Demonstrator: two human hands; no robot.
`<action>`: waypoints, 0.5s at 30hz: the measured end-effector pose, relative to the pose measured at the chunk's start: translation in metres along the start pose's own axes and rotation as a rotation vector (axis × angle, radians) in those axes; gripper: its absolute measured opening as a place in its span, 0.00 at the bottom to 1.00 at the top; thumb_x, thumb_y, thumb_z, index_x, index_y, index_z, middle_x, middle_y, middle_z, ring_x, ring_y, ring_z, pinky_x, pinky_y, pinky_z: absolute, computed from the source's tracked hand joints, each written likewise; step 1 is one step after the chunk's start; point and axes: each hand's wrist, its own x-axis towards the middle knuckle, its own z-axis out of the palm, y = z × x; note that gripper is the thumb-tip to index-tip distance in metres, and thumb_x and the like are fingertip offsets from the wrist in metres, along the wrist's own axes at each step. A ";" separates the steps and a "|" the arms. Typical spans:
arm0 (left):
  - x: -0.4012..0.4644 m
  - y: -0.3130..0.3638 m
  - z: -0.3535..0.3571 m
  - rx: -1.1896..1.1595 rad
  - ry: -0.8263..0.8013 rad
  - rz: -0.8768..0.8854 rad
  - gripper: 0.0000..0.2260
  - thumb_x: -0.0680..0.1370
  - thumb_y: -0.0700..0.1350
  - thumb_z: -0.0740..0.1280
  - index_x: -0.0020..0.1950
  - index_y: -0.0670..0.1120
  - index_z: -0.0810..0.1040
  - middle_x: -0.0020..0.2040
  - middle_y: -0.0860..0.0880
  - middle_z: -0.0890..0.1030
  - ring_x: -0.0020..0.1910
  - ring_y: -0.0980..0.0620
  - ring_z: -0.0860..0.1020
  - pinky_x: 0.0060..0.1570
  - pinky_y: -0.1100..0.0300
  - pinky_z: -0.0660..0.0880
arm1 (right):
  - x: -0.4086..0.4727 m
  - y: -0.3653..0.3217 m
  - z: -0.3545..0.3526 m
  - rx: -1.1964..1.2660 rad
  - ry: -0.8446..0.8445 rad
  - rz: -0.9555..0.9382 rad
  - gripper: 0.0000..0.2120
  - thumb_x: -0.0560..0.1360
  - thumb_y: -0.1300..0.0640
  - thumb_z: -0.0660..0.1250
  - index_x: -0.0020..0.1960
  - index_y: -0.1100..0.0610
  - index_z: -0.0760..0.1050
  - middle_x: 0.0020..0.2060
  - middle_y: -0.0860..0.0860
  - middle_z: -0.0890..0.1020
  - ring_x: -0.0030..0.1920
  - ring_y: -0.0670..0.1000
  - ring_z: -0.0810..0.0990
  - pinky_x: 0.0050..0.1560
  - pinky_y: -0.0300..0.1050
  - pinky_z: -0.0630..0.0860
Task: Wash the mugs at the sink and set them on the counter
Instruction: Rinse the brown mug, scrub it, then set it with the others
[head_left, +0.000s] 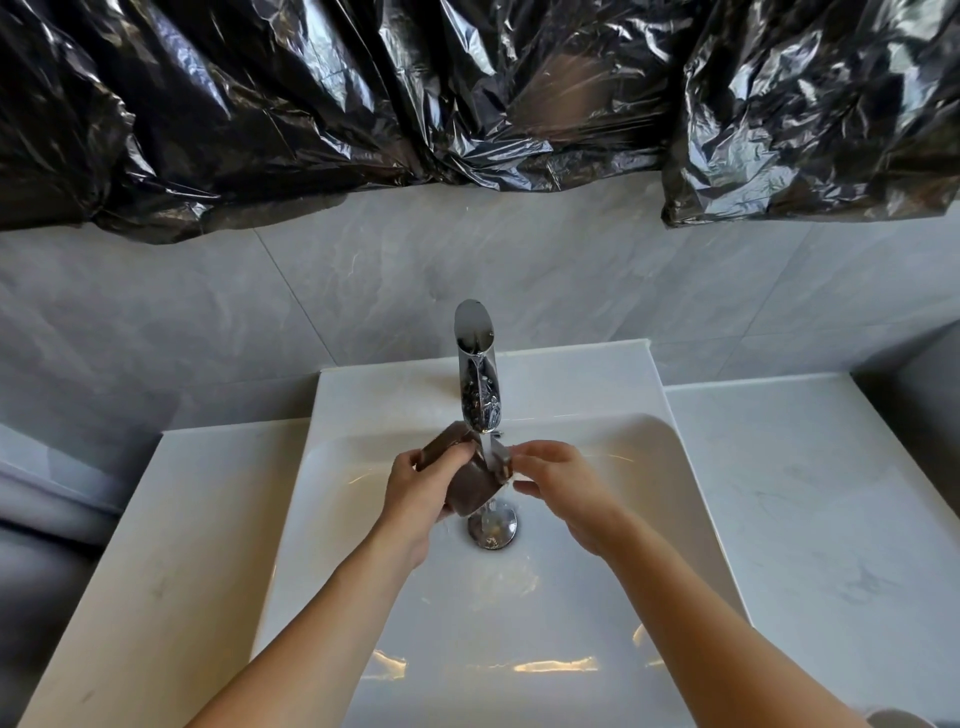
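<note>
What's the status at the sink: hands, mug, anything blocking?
Left hand grips brown mug under running faucet. Right hand pinches mug's handle side. Mug over the basin, not yet on counter. Nothing blocking.

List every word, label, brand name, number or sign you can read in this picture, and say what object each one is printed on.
None: no readable text appears anywhere.
The brown mug held by the left hand and right hand, the tap, the sink, the counter and the black plastic sheet show no print.
</note>
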 end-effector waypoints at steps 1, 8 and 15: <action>-0.002 0.000 0.001 0.011 0.022 0.030 0.32 0.62 0.57 0.78 0.61 0.47 0.74 0.52 0.45 0.84 0.49 0.49 0.84 0.45 0.51 0.82 | -0.001 0.000 -0.001 -0.040 0.000 -0.012 0.09 0.80 0.63 0.64 0.47 0.56 0.82 0.45 0.51 0.84 0.50 0.52 0.81 0.57 0.47 0.78; -0.017 0.000 -0.006 0.349 0.045 0.417 0.36 0.64 0.50 0.82 0.65 0.59 0.66 0.55 0.63 0.78 0.55 0.67 0.76 0.54 0.65 0.73 | -0.007 0.000 -0.010 -0.308 -0.194 0.073 0.09 0.81 0.59 0.60 0.51 0.59 0.79 0.43 0.54 0.80 0.41 0.51 0.77 0.43 0.41 0.77; -0.024 -0.007 0.001 0.537 -0.042 0.621 0.40 0.62 0.49 0.82 0.67 0.62 0.65 0.63 0.60 0.76 0.62 0.62 0.75 0.57 0.68 0.73 | -0.009 0.010 -0.011 -0.239 -0.292 0.159 0.09 0.74 0.60 0.59 0.41 0.58 0.77 0.41 0.55 0.79 0.40 0.51 0.77 0.46 0.45 0.77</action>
